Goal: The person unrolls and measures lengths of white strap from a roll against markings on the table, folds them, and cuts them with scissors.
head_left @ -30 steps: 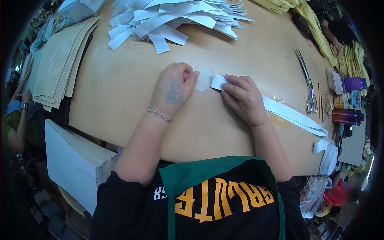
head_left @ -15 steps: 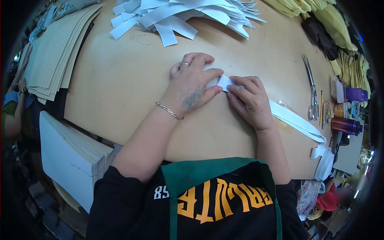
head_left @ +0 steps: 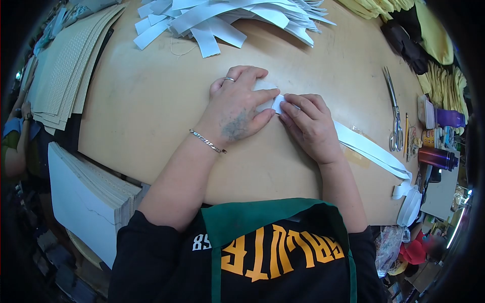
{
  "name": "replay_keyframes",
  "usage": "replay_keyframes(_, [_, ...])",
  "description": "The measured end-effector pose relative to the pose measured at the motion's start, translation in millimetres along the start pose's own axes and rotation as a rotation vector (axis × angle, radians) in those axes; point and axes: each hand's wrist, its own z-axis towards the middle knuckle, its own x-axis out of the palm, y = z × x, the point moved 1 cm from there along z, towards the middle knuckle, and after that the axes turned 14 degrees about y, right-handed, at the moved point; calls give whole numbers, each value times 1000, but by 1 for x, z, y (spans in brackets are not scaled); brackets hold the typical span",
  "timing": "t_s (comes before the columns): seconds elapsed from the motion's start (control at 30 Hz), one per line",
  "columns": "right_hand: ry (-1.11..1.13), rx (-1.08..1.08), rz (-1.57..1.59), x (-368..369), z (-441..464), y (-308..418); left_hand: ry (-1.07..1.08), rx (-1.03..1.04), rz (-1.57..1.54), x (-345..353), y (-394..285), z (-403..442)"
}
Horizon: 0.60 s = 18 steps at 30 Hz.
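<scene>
A long white strip [head_left: 370, 148] runs over the table from the right, where a coiled part [head_left: 409, 207] lies near the edge, and passes under my right hand [head_left: 309, 121]. That hand pinches the strip's short end [head_left: 278, 104] between thumb and fingers. My left hand [head_left: 240, 101] grips a pale, translucent flat piece [head_left: 266, 88] against the tabletop, thumb and forefinger at its two edges, next to the strip end. The palm and fingers cover much of this piece. Whether the strip lies over or under it I cannot tell.
Loose white strips [head_left: 227, 20] are heaped at the far side. Scissors [head_left: 393, 111], a pencil [head_left: 406, 136] and a bottle [head_left: 437, 158] lie to the right, below yellow fabric [head_left: 442, 81]. Stacked sheets [head_left: 65, 65] and a white-topped stack [head_left: 86, 187] stand left. A person's arm [head_left: 20, 136] shows far left.
Both hands have shifted slightly left together with the strip end. More of the translucent piece shows beside my left fingers. The view has also moved a little.
</scene>
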Motion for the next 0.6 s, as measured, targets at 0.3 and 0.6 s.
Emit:
replay_keyframes(0.3, [-31,-14,-52,3,0,1,30,20,40,0,4,1])
replay_keyframes(0.6, [-43,-12,-39,4,1,0,4,11,-18,1,6,2])
